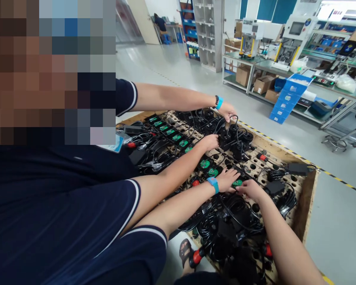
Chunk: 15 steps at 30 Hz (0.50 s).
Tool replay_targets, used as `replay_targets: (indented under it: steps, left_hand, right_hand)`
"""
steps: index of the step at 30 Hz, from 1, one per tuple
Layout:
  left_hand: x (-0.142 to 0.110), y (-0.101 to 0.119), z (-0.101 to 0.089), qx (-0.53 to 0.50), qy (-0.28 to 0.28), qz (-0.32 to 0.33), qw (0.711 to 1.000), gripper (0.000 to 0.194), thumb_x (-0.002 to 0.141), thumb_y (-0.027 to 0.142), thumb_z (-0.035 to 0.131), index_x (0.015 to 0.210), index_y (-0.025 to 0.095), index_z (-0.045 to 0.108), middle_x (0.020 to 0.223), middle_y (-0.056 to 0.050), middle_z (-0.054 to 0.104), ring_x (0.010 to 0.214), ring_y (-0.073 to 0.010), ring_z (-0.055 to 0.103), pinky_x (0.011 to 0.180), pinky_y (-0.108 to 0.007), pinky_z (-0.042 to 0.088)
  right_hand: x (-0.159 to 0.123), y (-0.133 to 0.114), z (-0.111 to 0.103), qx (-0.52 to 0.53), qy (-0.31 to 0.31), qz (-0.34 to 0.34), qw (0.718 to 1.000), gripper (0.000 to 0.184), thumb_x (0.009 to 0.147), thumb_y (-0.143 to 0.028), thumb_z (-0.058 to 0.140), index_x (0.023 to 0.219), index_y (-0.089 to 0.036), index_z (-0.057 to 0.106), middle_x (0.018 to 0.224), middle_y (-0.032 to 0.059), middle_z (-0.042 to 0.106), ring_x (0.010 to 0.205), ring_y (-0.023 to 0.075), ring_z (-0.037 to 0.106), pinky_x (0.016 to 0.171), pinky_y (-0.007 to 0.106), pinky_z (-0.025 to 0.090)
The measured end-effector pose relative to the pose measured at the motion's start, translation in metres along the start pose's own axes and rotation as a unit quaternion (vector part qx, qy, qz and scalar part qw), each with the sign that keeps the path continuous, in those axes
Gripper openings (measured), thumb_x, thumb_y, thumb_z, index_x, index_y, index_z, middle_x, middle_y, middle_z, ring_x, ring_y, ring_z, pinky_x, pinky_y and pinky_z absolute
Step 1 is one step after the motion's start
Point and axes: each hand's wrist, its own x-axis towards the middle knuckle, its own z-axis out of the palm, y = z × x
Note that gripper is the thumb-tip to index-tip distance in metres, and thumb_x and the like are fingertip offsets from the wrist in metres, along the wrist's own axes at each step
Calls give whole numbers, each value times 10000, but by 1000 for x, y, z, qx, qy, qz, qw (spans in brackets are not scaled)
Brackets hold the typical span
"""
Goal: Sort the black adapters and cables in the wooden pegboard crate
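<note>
Left hand (227, 180): fingers spread flat beside the green circuit board (237, 183).
Right hand (250, 189): fingertips pinching the board, from four o'clock.
Co-worker's hands (209, 141): on black adapters (233, 136), eleven o'clock.

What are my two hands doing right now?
Left hand: fingers spread flat on a green board, holding nothing.
Right hand: curled beside that board; grip cannot be told.

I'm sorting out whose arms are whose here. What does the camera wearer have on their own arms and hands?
The left hand is ungloved, with a bright blue wristband at the wrist and a short navy sleeve edged by a white stripe. The right hand and forearm are bare: no glove, band or sleeve in view.
</note>
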Motion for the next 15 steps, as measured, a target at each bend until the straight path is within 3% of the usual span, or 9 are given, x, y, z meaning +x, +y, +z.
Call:
replay_targets:
  steps: [3, 6, 8, 11, 13, 15]
  left_hand:
    - [3, 7, -9, -3, -7, -9, 1000, 837, 760, 460, 790, 1460, 165, 438, 1477, -210, 495, 1419, -375, 384, 1197, -629, 210]
    - [4, 14, -16, -12, -20, -30, 999, 843, 724, 474, 819, 1423, 154, 472, 1397, -210, 550, 1354, -381, 444, 1196, -660, 195]
    - [2, 17, -17, -16, -27, -43, 999, 818, 736, 486, 805, 1413, 162, 479, 1365, -201, 568, 1330, -383, 463, 1181, -707, 179]
    - [-2, 19, -14, -24, -24, -50, 998, 863, 747, 544, 776, 1446, 166, 440, 1381, -196, 555, 1353, -391, 440, 1158, -778, 125]
    - [-5, 20, -10, -27, -14, -55, 998, 921, 741, 577, 770, 1477, 161, 406, 1415, -203, 533, 1389, -395, 406, 1151, -802, 95]
    - [-7, 22, -8, -26, -7, -63, 998, 950, 733, 573, 780, 1493, 160, 388, 1444, -210, 515, 1420, -395, 374, 1148, -811, 90]
  right_hand:
    - [3, -5, 4, -41, -6, -9, 999, 205, 767, -272, 743, 615, -189, 634, 514, -32, 589, 428, 104, 477, 459, 230, 357]
    - [-1, -14, -5, -105, 3, -23, 994, 246, 685, -267, 812, 531, -199, 632, 460, -25, 527, 486, 144, 525, 517, 255, 394]
    - [0, -22, -22, -174, 90, -42, 980, 264, 755, -335, 777, 562, -196, 662, 574, 36, 624, 619, 190, 605, 614, 286, 444]
    - [18, -35, -51, -257, 284, -43, 923, 297, 944, -342, 546, 860, -158, 763, 898, 153, 739, 873, 261, 679, 774, 337, 481]
    - [38, -42, -63, -261, 318, -40, 910, 295, 952, -282, 520, 1015, -133, 767, 1001, 174, 748, 958, 265, 690, 837, 331, 487]
    - [59, -46, -65, -254, 286, -57, 922, 259, 907, -269, 614, 1073, -143, 768, 992, 138, 762, 964, 242, 701, 845, 291, 494]
